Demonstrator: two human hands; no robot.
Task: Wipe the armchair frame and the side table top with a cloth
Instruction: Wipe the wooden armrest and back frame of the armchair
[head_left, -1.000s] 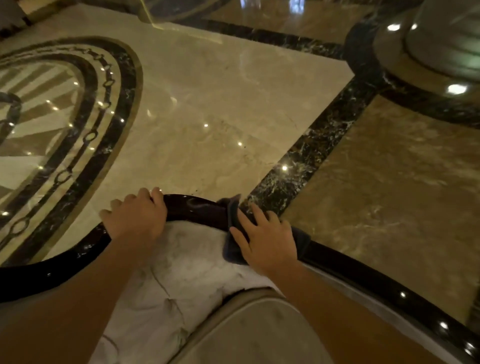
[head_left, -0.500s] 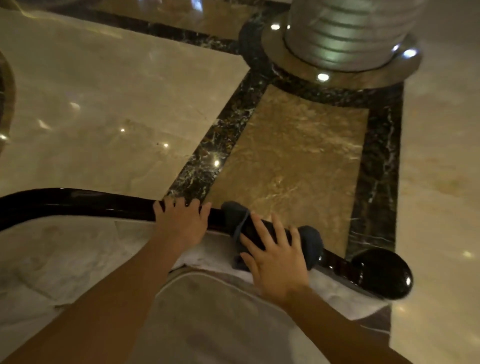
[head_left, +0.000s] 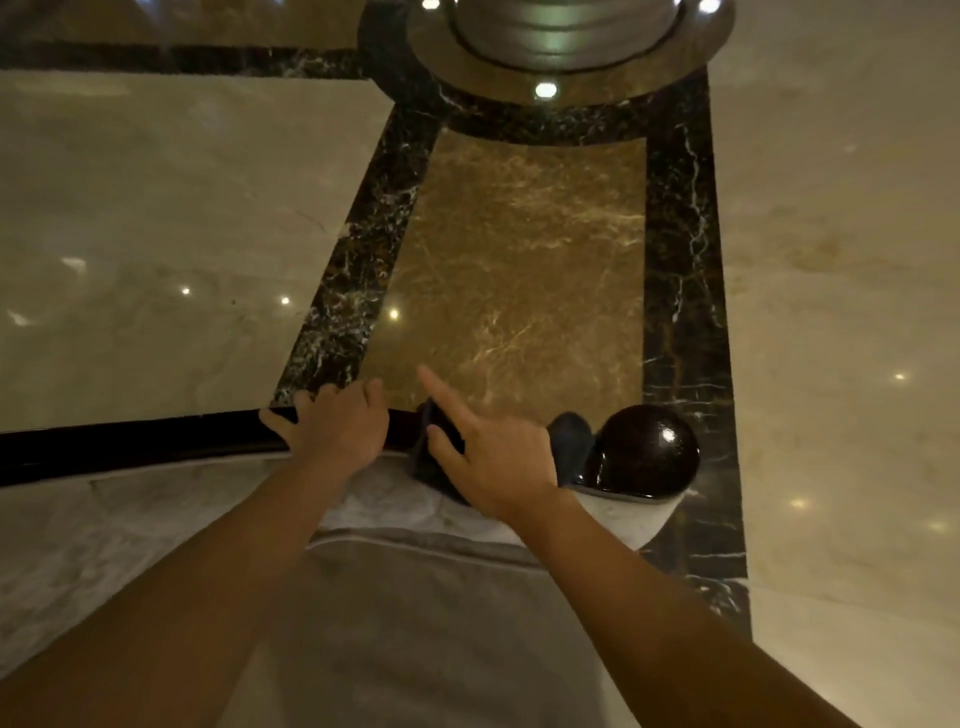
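Observation:
The armchair's glossy dark wooden frame (head_left: 130, 441) curves from the left edge to a rounded knob end (head_left: 649, 447) at the right. My left hand (head_left: 337, 426) rests on the rail, fingers draped over its top. A dark blue cloth (head_left: 569, 441) is wrapped over the rail just left of the knob. My right hand (head_left: 488, 457) lies on the cloth and holds it against the rail, index finger stretched forward. The side table is not in view.
Pale padded upholstery (head_left: 156, 530) and a grey seat cushion (head_left: 415, 623) fill the foreground. Beyond the rail lies polished marble floor (head_left: 156, 234) with dark bands (head_left: 680, 260). A round metal column base (head_left: 566, 47) stands at the top.
Both hands have slid rightward along the rail, the cloth now reaching the knob end. My right index finger has lifted and points forward. The view has turned right.

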